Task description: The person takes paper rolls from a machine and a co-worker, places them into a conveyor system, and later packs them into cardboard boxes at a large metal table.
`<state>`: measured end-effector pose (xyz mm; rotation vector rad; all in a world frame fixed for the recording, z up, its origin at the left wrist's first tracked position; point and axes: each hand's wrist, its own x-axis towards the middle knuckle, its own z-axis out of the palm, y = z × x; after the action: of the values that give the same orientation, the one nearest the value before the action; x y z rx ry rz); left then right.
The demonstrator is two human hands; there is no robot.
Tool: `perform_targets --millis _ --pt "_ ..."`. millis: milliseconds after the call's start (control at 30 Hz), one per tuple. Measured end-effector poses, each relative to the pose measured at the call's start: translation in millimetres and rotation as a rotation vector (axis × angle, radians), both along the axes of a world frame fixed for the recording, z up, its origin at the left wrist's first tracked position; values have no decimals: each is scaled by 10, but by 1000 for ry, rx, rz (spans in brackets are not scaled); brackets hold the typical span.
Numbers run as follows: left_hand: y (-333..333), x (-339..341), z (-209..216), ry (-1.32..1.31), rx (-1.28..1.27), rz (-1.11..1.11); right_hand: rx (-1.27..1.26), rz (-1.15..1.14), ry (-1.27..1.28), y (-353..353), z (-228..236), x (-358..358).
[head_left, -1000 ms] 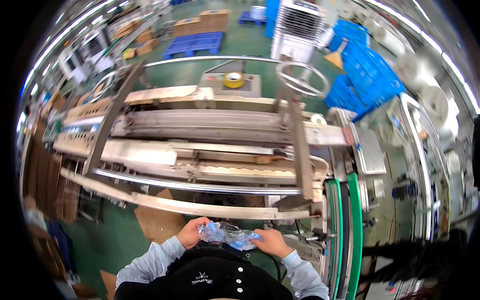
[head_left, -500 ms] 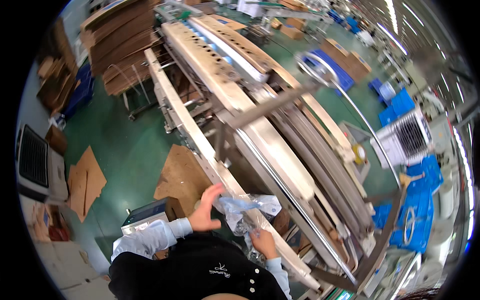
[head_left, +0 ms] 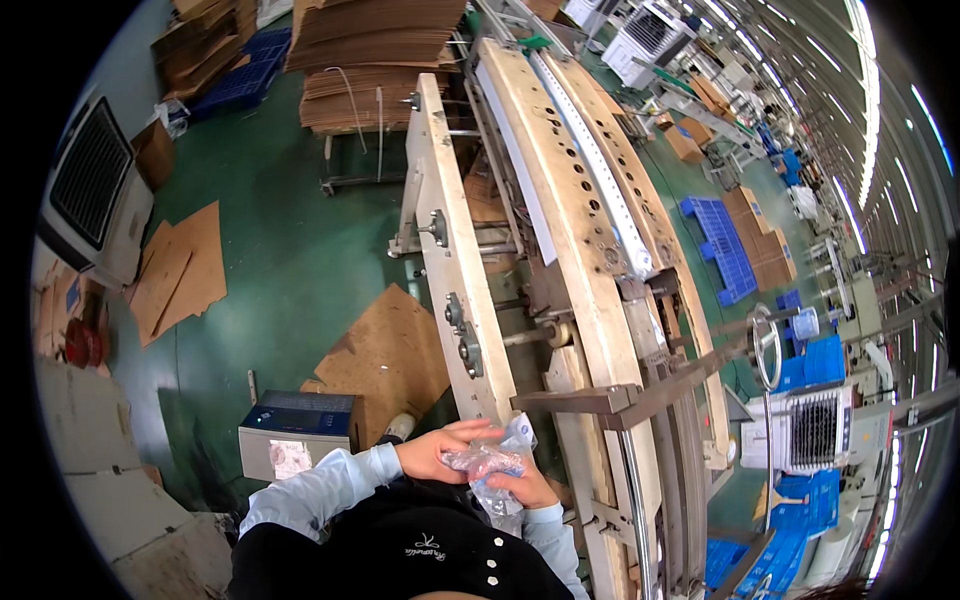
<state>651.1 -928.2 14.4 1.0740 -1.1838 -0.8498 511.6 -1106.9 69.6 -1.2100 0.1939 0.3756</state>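
A crumpled clear plastic bag (head_left: 503, 463), with a small blue mark near its upper end, is bunched in front of my body. My left hand (head_left: 440, 453) closes on its left side, fingers laid across the film. From the right, my right hand (head_left: 528, 484) grips the same bag, thumb on top, and the loose lower end hangs between my wrists. Whether anything lies inside the bag I cannot tell. Just beyond my hands is the long cream machine rail (head_left: 455, 200).
A metal arm (head_left: 640, 395) with a hand wheel (head_left: 766, 348) spans the machine on my right. At my lower left stands a grey box-shaped unit (head_left: 300, 432), beside a cardboard sheet (head_left: 375, 360). Stacked cardboard (head_left: 375, 60) rises at the far side.
My left hand, open and apart from the bag before, has come down onto it. The bag is bunched smaller between both hands. The view has turned and shifted along the machine.
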Motion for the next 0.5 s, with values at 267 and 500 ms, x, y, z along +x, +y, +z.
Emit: perform_targets --millis 267,500 --pt "406 398 97 1 384 183 -28 323 116 -25 -329 224" --pt "359 568 54 -70 264 370 -23 254 -210 121 102 673"
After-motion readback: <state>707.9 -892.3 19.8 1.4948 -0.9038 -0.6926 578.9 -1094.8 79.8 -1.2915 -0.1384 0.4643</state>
